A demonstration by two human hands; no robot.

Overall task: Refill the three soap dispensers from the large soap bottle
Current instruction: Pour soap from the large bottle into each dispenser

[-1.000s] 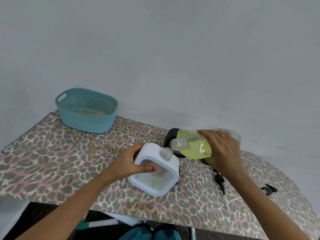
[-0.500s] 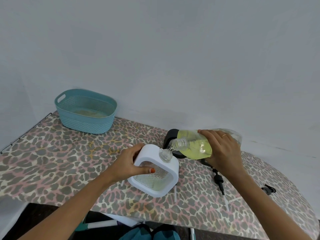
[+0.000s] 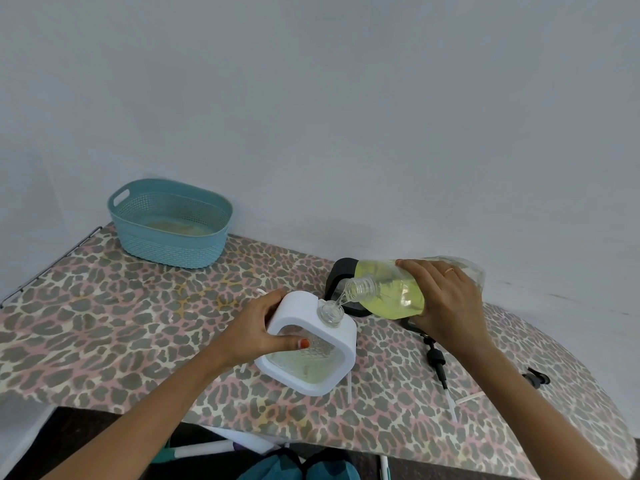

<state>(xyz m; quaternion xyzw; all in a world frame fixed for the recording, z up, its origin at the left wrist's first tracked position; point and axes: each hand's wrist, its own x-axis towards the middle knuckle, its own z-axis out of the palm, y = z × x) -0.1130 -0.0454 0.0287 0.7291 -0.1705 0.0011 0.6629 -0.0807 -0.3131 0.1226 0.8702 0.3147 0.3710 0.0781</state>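
Note:
A white-framed soap dispenser [image 3: 341, 344] with a clear body stands tilted on the leopard-print board [image 3: 104, 323]. My left hand [image 3: 256, 332] grips its left side. My right hand [image 3: 446, 308] holds the large clear bottle [image 3: 391, 292] of yellow-green soap tipped on its side. Its open neck sits just above the dispenser's open neck, and a thin clear stream runs between them. A black-framed dispenser [image 3: 337, 277] stands behind, mostly hidden by the bottle.
A teal basket [image 3: 169, 225] sits at the back left near the wall. A black pump head with a white tube [image 3: 438, 363] lies right of the white dispenser, and another black pump part [image 3: 536, 377] lies further right. The board's near edge runs below the dispenser.
The view has shifted slightly. Both hands keep their hold, and soap now visibly streams from the bottle's neck into the dispenser.

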